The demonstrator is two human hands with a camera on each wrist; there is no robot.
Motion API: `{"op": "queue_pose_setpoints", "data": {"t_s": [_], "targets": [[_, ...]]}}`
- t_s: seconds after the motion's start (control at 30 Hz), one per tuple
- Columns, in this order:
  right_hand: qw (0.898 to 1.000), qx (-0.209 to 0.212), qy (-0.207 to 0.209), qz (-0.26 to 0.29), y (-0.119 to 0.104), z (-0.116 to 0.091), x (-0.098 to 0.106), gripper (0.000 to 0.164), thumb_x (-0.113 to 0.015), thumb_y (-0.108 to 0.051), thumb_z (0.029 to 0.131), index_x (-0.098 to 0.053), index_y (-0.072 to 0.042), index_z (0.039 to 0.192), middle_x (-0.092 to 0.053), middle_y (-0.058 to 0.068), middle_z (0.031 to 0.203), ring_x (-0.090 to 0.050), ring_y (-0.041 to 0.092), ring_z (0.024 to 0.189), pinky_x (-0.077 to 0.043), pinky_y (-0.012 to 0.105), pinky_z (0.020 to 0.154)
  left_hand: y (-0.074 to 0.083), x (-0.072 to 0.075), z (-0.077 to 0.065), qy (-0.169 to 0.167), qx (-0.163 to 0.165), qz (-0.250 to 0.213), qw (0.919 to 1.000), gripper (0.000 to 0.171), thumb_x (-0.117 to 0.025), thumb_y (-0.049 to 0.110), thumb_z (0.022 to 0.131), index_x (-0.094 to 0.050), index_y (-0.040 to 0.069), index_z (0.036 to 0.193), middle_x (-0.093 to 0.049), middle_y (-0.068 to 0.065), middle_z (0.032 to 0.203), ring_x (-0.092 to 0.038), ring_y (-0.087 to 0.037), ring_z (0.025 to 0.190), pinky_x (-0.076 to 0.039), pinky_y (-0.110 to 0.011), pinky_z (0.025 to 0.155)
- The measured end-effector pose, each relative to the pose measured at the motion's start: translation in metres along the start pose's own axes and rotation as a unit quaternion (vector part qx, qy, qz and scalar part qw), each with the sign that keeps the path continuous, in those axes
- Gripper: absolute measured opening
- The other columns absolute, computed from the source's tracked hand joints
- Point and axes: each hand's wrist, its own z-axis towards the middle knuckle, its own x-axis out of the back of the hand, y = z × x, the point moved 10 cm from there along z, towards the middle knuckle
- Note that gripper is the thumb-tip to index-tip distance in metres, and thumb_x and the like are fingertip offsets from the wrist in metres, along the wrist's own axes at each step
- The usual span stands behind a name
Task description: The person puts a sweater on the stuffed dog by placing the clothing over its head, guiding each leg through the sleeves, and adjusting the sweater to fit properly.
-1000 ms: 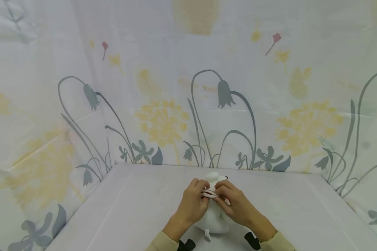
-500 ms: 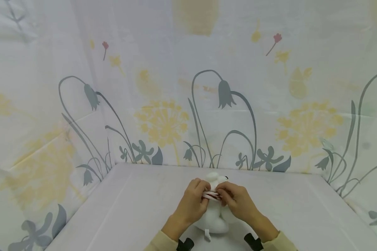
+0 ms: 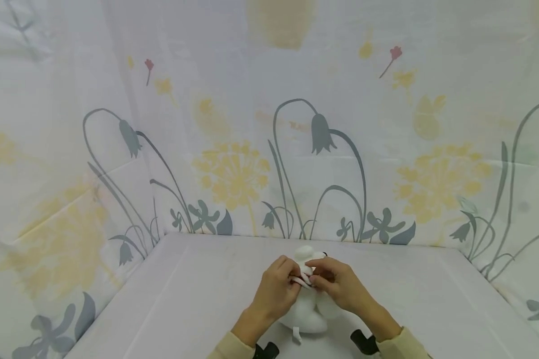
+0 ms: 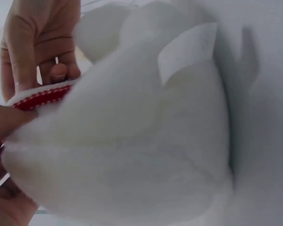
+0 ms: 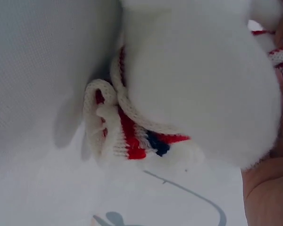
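Note:
A white plush toy [image 3: 305, 314] sits on the table with its back toward me and a small white tab [image 3: 297, 335] low on it. A red, white and blue knitted garment [image 5: 132, 134] with white edging lies against its far side in the right wrist view. At the toy's neck, my left hand [image 3: 274, 289] pinches the garment's white edge. From the other side my right hand [image 3: 343, 289] holds the same edge between thumb and fingers. Red knit [image 4: 47, 96] with white stitching shows between the hands in the left wrist view. The toy's face is hidden.
The white table [image 3: 197, 279] stretches around the toy on both sides. Behind it hangs a white curtain [image 3: 233, 99] with grey and yellow flowers. Black wrist mounts [image 3: 364, 343] show beside the pale sleeves [image 3: 233, 346].
My right hand has shifted slightly and its fingers have moved along the garment's edge, so the white edging now slants. The left hand and the toy stay almost where they were.

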Motion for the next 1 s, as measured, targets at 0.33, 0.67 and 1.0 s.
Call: {"op": "queue_pose_setpoints", "data": {"t_s": [0.33, 0.67, 1.0], "targets": [[0.998, 0.004, -0.006, -0.056, -0.006, 0.002, -0.001, 0.018, -0.067, -0.01, 0.089, -0.067, -0.018, 0.105, -0.056, -0.004, 0.089, -0.053, 0.008, 0.062, -0.046, 0.023, 0.054, -0.004, -0.01, -0.001, -0.073, 0.049, -0.108, 0.9902, 0.021, -0.073, 0.001, 0.076, -0.057, 0.009, 0.086, -0.052, 0.001, 0.087, -0.055, -0.009, 0.078, -0.048, -0.015, 0.071], [0.997, 0.003, 0.022, -0.077, -0.005, 0.001, 0.004, 0.021, -0.063, 0.003, 0.088, -0.063, -0.015, 0.099, -0.055, -0.005, 0.079, -0.046, 0.001, 0.056, -0.042, 0.022, 0.047, -0.002, -0.012, 0.0, -0.066, 0.072, -0.074, 0.9925, 0.031, -0.067, -0.011, 0.065, -0.055, 0.01, 0.085, -0.051, 0.001, 0.08, -0.049, -0.007, 0.072, -0.043, -0.015, 0.064], [0.987, -0.147, 0.039, 0.053, 0.025, -0.001, 0.019, 0.008, -0.056, -0.006, 0.094, -0.062, -0.005, 0.1, -0.06, 0.012, 0.088, -0.056, 0.011, 0.057, -0.043, 0.025, 0.044, -0.007, -0.023, -0.002, -0.177, 0.088, -0.031, 0.9798, 0.028, -0.062, -0.006, 0.065, -0.063, 0.018, 0.079, -0.049, 0.01, 0.07, -0.042, -0.002, 0.061, -0.035, -0.014, 0.054]]}}
